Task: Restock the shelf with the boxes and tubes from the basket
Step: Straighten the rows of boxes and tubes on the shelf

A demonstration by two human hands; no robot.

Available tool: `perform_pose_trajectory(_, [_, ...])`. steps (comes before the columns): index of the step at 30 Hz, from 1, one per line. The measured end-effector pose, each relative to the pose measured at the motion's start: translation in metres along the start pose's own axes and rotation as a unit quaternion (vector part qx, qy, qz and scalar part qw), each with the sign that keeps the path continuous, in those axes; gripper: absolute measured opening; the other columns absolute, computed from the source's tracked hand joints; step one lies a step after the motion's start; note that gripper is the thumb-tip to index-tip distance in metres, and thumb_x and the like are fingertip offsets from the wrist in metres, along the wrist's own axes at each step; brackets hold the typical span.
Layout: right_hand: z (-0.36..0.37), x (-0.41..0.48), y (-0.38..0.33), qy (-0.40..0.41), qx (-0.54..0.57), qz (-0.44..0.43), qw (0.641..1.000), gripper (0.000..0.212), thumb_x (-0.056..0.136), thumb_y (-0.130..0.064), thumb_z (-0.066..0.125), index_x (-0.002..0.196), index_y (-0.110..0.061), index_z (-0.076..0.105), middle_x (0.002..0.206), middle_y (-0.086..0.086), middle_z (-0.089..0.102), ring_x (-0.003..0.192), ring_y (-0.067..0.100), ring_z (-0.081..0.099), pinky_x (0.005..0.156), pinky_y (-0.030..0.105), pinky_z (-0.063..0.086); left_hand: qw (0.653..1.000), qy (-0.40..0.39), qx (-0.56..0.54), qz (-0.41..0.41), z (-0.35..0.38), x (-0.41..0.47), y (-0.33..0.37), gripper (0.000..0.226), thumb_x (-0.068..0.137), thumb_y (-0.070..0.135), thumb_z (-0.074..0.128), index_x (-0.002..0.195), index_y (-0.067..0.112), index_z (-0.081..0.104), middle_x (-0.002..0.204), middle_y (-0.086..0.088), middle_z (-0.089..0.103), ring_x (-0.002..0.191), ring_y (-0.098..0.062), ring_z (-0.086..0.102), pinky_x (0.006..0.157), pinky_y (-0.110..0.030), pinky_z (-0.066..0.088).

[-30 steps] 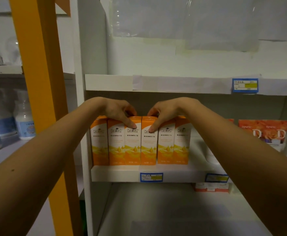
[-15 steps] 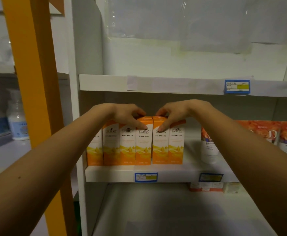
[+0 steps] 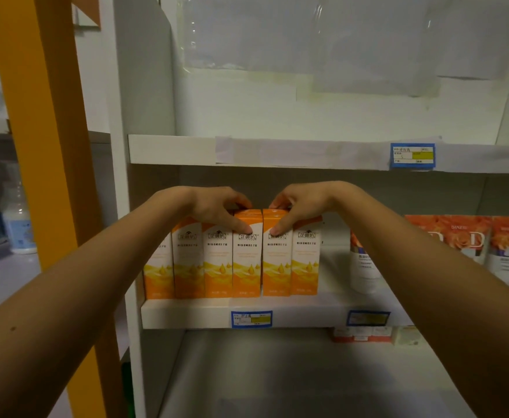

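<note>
Pinching two boxes in the orange row [image 3: 217, 267] at the left end of the middle shelf [image 3: 307, 312]. With the left grip [image 3: 217, 208]: clamped on the top of the fourth box [image 3: 246, 260] from the left, thumb on the front face, fingers curled over behind. With the right grip [image 3: 299, 204]: clamped the same way on the fifth box [image 3: 276, 260], touching the fourth. Both seeming to stand a little proud of the neighbours. Judging by the pose, squaring the row rather than adding stock.

To do it well:
- Press both tops back together and evenly, bringing the fronts flush with the neighbours and parallel to the shelf lip.
- At any sign of tipping backward, shift the push lower. Tall and narrow, so probably quick to topple and take the row along.
- Ease the pair toward each other to close the seam, without crushing the thin card.
- Leave the white tube [image 3: 363, 270] to the right well apart from the row.
- Let go one side at a time, checking for lean.

No basket in view; find it before reaching for the next item.
</note>
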State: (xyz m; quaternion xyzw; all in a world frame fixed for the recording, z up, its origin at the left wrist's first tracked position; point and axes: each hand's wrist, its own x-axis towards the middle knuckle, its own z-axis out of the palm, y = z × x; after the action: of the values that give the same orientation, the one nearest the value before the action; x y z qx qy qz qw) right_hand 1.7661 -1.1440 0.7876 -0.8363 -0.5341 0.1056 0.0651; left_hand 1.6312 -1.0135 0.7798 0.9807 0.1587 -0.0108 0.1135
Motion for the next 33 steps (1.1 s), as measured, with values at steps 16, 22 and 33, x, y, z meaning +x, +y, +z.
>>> perform_pose_trajectory(16, [-0.006,-0.014,0.037,-0.005,-0.048,0.039,0.998,0.07,0.078,-0.036,0.07,0.137,-0.018,0.039,0.137,0.001,0.049,0.13,0.022,0.044,0.107,0.037,0.032,0.999,0.045,-0.011,-0.013,0.001,0.012,0.016,0.084,0.076,0.056,0.061,0.144,0.019,0.028,0.149,-0.002,0.038,0.134,-0.022,0.04,0.109,-0.035,0.033])
perform_pose_trajectory(22, [-0.003,-0.018,0.04,0.013,-0.034,0.001,0.999,0.057,0.075,-0.037,0.073,0.125,-0.021,0.051,0.119,-0.004,0.061,0.11,0.015,0.056,0.1,0.035,0.043,0.998,0.044,-0.008,0.034,0.009,0.019,0.03,0.06,0.082,0.047,0.06,0.133,0.018,0.046,0.132,-0.002,0.054,0.114,-0.015,0.053,0.094,-0.027,0.042])
perform_pose_trajectory(33, [-0.003,-0.02,0.039,0.019,-0.037,-0.01,0.999,0.059,0.073,-0.04,0.074,0.124,-0.019,0.054,0.117,-0.003,0.064,0.105,0.015,0.059,0.099,0.033,0.044,0.999,0.028,0.017,0.009,0.007,0.021,0.031,0.063,0.08,0.048,0.061,0.135,0.022,0.042,0.137,-0.001,0.051,0.121,-0.02,0.051,0.099,-0.034,0.041])
